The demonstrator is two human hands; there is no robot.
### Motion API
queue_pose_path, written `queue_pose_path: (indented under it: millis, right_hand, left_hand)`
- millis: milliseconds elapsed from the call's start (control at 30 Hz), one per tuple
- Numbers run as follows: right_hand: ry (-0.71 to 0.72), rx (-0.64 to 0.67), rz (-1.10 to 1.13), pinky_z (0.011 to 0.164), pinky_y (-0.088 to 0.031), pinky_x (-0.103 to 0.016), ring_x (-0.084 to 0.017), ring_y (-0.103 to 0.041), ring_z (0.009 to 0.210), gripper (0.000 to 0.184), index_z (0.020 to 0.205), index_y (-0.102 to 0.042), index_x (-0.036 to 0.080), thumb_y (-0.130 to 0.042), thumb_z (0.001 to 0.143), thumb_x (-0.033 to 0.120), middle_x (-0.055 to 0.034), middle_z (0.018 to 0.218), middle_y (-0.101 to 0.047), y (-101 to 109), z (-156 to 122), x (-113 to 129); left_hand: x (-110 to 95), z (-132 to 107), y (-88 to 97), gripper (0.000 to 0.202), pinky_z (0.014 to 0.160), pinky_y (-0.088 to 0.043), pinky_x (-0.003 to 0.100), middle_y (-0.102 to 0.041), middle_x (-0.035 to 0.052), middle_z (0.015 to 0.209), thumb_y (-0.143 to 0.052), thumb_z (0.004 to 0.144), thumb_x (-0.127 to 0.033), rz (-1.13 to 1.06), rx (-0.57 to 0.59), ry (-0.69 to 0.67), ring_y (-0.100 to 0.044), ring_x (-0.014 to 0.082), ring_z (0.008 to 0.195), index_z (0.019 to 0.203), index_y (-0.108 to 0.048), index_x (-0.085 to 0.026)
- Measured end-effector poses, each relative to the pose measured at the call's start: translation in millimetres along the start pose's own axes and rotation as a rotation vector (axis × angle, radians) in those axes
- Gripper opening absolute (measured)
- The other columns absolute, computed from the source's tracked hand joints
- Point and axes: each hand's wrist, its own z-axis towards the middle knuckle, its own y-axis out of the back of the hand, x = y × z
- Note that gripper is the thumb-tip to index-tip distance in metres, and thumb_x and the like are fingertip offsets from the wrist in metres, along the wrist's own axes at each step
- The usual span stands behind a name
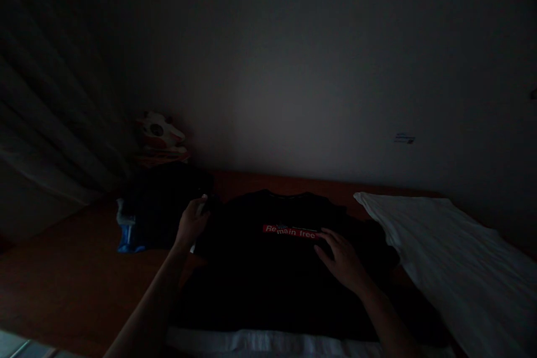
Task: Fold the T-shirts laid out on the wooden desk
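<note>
A black T-shirt (260,274) lies spread out, its neckline toward the wall. A red strip (289,231) across its chest reads "Remain free". My right hand (342,262) rests on or just over the shirt at the strip's right end, fingers stretched and thumb apart, holding nothing. At the shirt's left side, my left hand (193,224) has its fingers curled toward the thumb. A small pale patch shows between them, but the dim light hides what it is. Beside that hand sits a dark heap (163,201) that looks like cloth.
A white cloth (457,246) covers the right side of the brown surface (54,268). Blue plastic (129,238) pokes out under the dark heap. Behind it stands a cow-like plush toy (159,131). A pale curtain (50,95) hangs left; the wall (285,78) closes the back.
</note>
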Motion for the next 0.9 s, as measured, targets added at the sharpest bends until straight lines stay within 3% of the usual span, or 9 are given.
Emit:
queue_pose_path:
  millis: [67,100,200,267,333,433,600,767,900]
  right_hand:
    - [0.004,-0.004,-0.013,0.107,-0.048,-0.05,-0.029,-0.063,0.121,0.035,0.119,-0.066,0.02,-0.053,0.095,0.042,-0.0142,0.131,-0.066,0,0,1]
    - [0.006,-0.008,-0.022,0.107,-0.048,-0.05,-0.029,-0.063,0.121,0.035,0.119,-0.066,0.02,-0.053,0.095,0.042,-0.0145,0.131,-0.066,0,0,2]
    - [0.01,-0.029,-0.043,0.106,-0.049,-0.05,-0.029,-0.064,0.12,0.034,0.119,-0.067,0.021,-0.052,0.095,0.04,-0.0142,0.13,-0.067,-2,-2,3]
    - [0.015,-0.038,-0.046,0.106,-0.049,-0.05,-0.029,-0.063,0.12,0.033,0.119,-0.067,0.022,-0.052,0.095,0.039,-0.0133,0.131,-0.067,-2,-2,4]
    - [0.021,-0.042,-0.053,0.105,-0.049,-0.049,-0.028,-0.064,0.119,0.031,0.118,-0.067,0.023,-0.053,0.095,0.039,-0.0127,0.13,-0.067,0,0,4]
    - [-0.003,-0.005,-0.101,0.099,-0.051,-0.045,-0.028,-0.067,0.109,0.028,0.108,-0.069,0.022,-0.051,0.096,0.038,-0.0125,0.117,-0.071,5,10,11]
    - [-0.118,0.095,-0.099,0.088,-0.052,-0.037,-0.025,-0.069,0.095,0.022,0.1,-0.07,0.02,-0.053,0.095,0.034,-0.0115,0.102,-0.073,-5,47,49]
    - [-0.107,0.209,0.043,0.091,-0.051,-0.031,-0.022,-0.07,0.102,0.026,0.105,-0.069,0.019,-0.051,0.098,0.036,-0.0108,0.107,-0.075,-43,105,96]
    - [-0.062,0.283,0.052,0.106,-0.042,-0.03,-0.02,-0.061,0.126,0.04,0.133,-0.059,0.019,-0.042,0.103,0.039,-0.0117,0.135,-0.066,-74,151,121]
  left_hand:
    - [-21,-6,-10.5,0.038,0.089,-0.053,0.036,-0.073,0.0082,0.11,-0.066,0.074,-0.03,0.07,0.03,-0.16,-0.068,0.027,0.104,0.111,-0.064,-0.022]
    - [-33,-11,-15.4,0.041,0.087,-0.054,0.034,-0.072,0.0085,0.114,-0.065,0.078,-0.032,0.068,0.118,-0.237,-0.069,0.0261,0.103,0.117,-0.063,-0.022]
    - [-68,-34,-23.4,0.054,0.075,-0.056,0.028,-0.072,0.0077,0.116,-0.066,0.083,-0.044,0.026,0.562,-0.401,-0.07,0.0207,0.09,0.132,-0.058,-0.022]
    - [-78,-46,-23.1,0.052,0.069,-0.053,0.025,-0.073,0.0057,0.109,-0.065,0.086,-0.05,0.032,0.741,-0.438,-0.068,0.0172,0.081,0.13,-0.061,-0.023]
    - [-73,-50,-21.8,0.043,0.066,-0.051,0.024,-0.073,0.0035,0.097,-0.059,0.09,-0.054,0.051,0.717,-0.418,-0.066,0.0157,0.076,0.117,-0.067,-0.022]
    - [-43,-45,-24.2,0.041,0.063,-0.048,0.024,-0.071,0.0028,0.082,-0.05,0.093,-0.056,0.103,0.552,-0.334,-0.065,0.0166,0.071,0.097,-0.068,-0.019]
    - [-1,-40,-36.4,0.033,0.068,-0.047,0.027,-0.073,0.0054,0.087,-0.052,0.093,-0.05,0.345,0.468,-0.348,-0.069,0.0194,0.078,0.09,-0.067,-0.021]
    - [-3,-47,-36.9,0.032,0.069,-0.047,0.03,-0.073,0.0059,0.095,-0.055,0.093,-0.052,0.503,0.553,-0.441,-0.069,0.0215,0.081,0.096,-0.066,-0.022]
    - [-5,-48,-33.8,0.027,0.075,-0.049,0.031,-0.071,0.0068,0.102,-0.056,0.093,-0.046,0.506,0.564,-0.488,-0.069,0.0221,0.088,0.101,-0.066,-0.023]
